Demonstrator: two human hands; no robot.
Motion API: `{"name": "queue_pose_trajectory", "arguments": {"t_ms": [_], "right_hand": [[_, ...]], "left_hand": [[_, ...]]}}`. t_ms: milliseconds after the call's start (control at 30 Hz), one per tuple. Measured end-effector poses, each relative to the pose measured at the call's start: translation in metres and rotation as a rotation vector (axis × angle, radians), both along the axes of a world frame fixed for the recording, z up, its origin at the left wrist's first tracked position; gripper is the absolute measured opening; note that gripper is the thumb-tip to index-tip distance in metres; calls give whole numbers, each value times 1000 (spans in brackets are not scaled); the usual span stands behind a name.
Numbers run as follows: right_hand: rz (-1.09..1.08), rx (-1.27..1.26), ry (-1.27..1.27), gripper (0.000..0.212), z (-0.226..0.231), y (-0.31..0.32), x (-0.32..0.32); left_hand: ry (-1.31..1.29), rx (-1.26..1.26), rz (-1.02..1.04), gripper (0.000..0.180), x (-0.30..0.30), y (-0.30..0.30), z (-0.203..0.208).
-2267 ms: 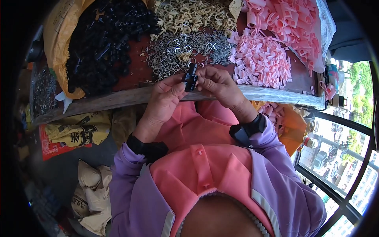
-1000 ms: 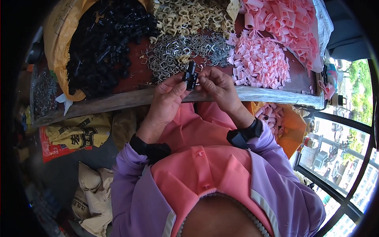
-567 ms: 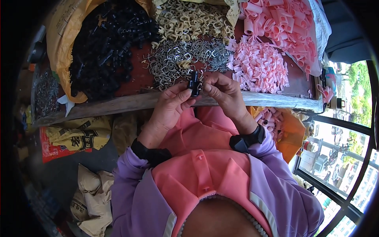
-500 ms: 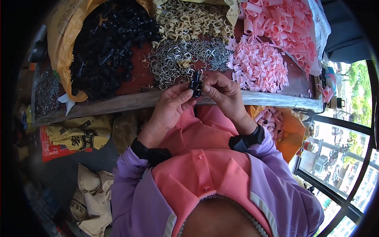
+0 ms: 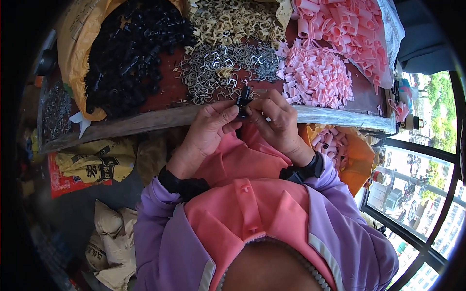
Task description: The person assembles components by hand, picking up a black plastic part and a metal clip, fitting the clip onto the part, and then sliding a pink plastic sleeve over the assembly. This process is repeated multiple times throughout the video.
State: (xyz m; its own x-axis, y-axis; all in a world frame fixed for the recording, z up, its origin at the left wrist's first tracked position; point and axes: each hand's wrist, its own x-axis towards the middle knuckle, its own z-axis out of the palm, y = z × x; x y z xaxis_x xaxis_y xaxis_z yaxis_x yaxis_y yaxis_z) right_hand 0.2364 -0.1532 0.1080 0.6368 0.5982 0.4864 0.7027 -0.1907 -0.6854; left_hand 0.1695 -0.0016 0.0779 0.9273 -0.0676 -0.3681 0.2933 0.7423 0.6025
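Between my two hands, just over the table's front edge, is a small black plastic part (image 5: 244, 97), held roughly upright. My left hand (image 5: 213, 126) pinches its lower left side between thumb and fingers. From the other side, my right hand (image 5: 275, 119) has its curled fingers and thumb against the part; whether they also hold something smaller is hidden. Just beyond the hands lies a pile of bent metal hooks (image 5: 199, 80). Behind it are cream-coloured curved plastic pieces (image 5: 238, 22). Small pink strips (image 5: 318, 77) are heaped to the right.
More black parts (image 5: 126, 63) fill an orange sack (image 5: 73, 58) at the left. Large pink tubes (image 5: 344, 29) sit in a bag at the far right. Below the wooden table edge (image 5: 160, 120) are an orange bag (image 5: 361, 160) of pink pieces and yellow sacks (image 5: 107, 162).
The black part has tilted slightly, its top now leaning right. My right fingers have curled more closely around its side, while my left hand keeps nearly the same place.
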Motion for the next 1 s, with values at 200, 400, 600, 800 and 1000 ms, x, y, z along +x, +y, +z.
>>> {"name": "queue_pose_trajectory", "arguments": {"t_ms": [200,400,600,800,1000], "right_hand": [[34,-23,-196,12,-5,5,5],[92,-20,-174,13,-6,6,2],[80,181,701,14,-8,8,-6],[306,171,760,16,-30,15,15],[-3,-415,-297,14,-38,48,57]], "left_hand": [[17,11,-19,23,2,4,-3],[31,54,-16,24,-1,4,1],[-32,51,-109,24,-3,13,3],[-61,-23,-78,22,-6,24,5],[6,-23,111,21,-6,42,-8]]}}
